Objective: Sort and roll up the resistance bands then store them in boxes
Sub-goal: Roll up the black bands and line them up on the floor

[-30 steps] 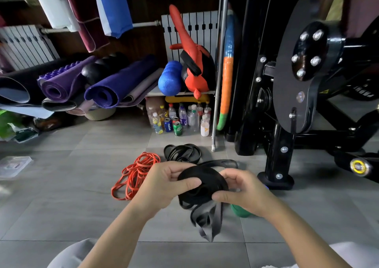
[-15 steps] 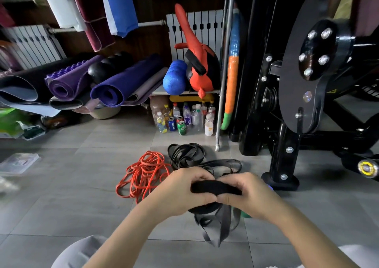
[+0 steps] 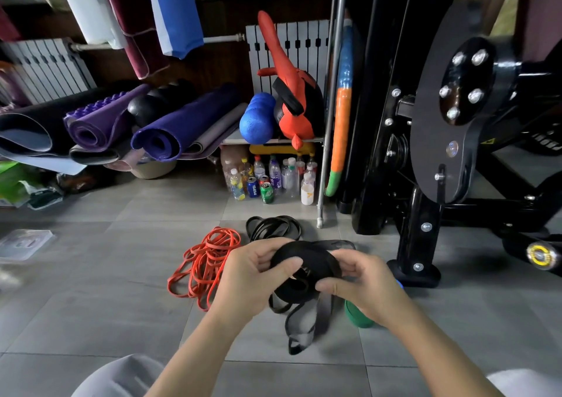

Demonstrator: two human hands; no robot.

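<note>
Nearest, above the person's pale-clad knees, the left hand [image 3: 252,278] and right hand [image 3: 362,284] hold a wide black rubber resistance band [image 3: 304,263], wound into a flat coil, in the air over the grey tiled floor [image 3: 106,290]. Each grip is clenched on the coil's rim, thumb on the near face and fingers curled over the far edge. The band's unrolled tail hangs below the hands in loose loops. Beneath the right wrist a small green roll [image 3: 357,317] lies on the tiles. Just left of the hands lies a tangled heap of thin orange-red bands [image 3: 209,263], and beyond the hands a smaller pile of thin black bands [image 3: 273,228]. Far left lies a clear plastic box [image 3: 24,243]. At the back stand drink bottles and cans [image 3: 267,177], rolled purple mats [image 3: 170,129] and a black steel machine frame [image 3: 419,184].
</note>
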